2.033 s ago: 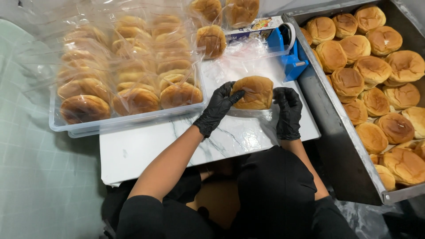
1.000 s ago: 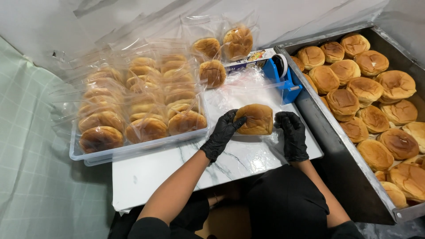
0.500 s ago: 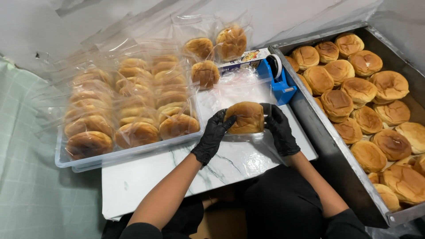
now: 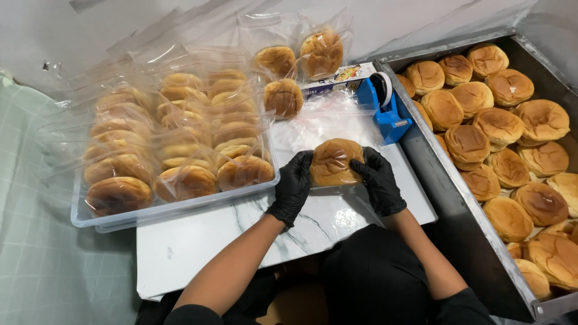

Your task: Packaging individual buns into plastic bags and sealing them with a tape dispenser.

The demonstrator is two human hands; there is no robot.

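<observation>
A golden-brown bun in a clear plastic bag (image 4: 333, 161) rests on the white marble-patterned board (image 4: 198, 247). My left hand (image 4: 292, 186) in a black glove grips its left side. My right hand (image 4: 378, 182), also gloved in black, grips its right side. Both hands press the bun between them just above the board. A sheet of clear plastic (image 4: 325, 123) lies on the board beyond the bun.
A clear plastic bin (image 4: 174, 207) packed with several bagged buns stands at the left. Three more bagged buns (image 4: 283, 96) lie behind it. A blue tape dispenser (image 4: 385, 108) sits by the metal tray (image 4: 457, 192) of several unwrapped buns at the right.
The bun and both hands shifted slightly away from me along the board. My fingers closed tighter around the bun's sides. The camera view moved a little.
</observation>
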